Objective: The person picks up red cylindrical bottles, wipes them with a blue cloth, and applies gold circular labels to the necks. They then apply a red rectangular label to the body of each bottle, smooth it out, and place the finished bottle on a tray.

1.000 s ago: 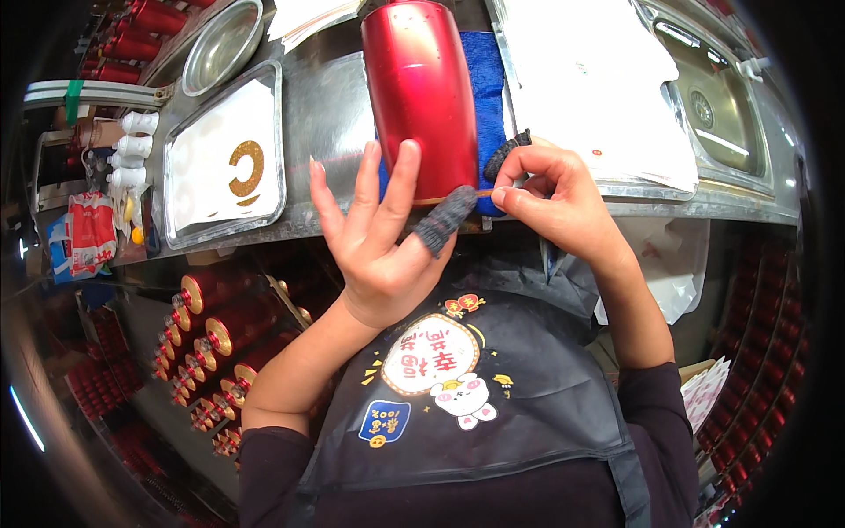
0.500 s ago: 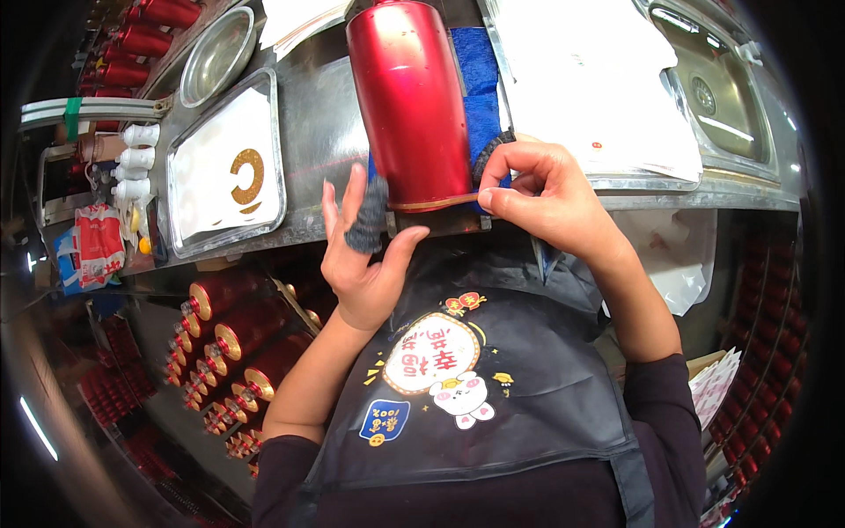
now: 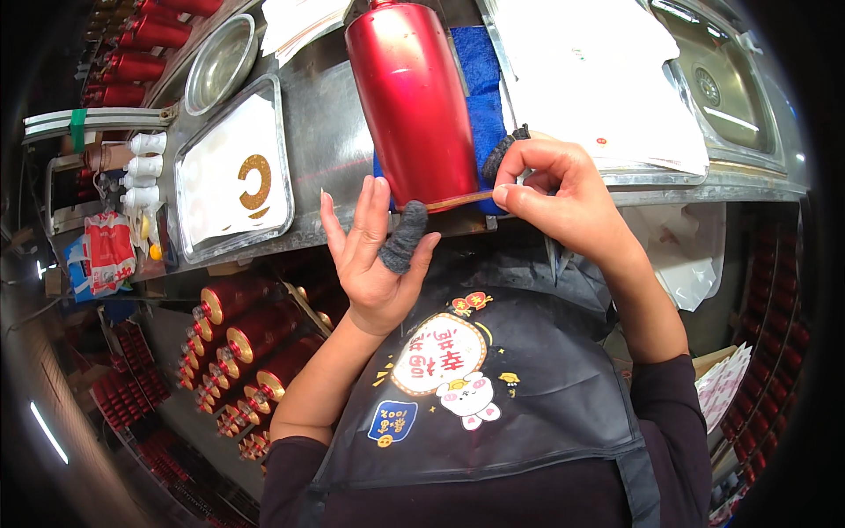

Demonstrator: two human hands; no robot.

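A stainless steel counter [image 3: 339, 150] spans the top, from ten to two o'clock. A steel sink [image 3: 735, 92] sits at two o'clock. At eleven o'clock a round metal bowl [image 3: 216, 62] rests above a rectangular tray [image 3: 198, 189]. Rows of red bottles [image 3: 233, 339] lie below at eight o'clock, on a dim floor.

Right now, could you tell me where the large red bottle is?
In the head view, the large red bottle lies top centre on the steel counter, partly on a blue cloth, between the metal tray and the right hand.
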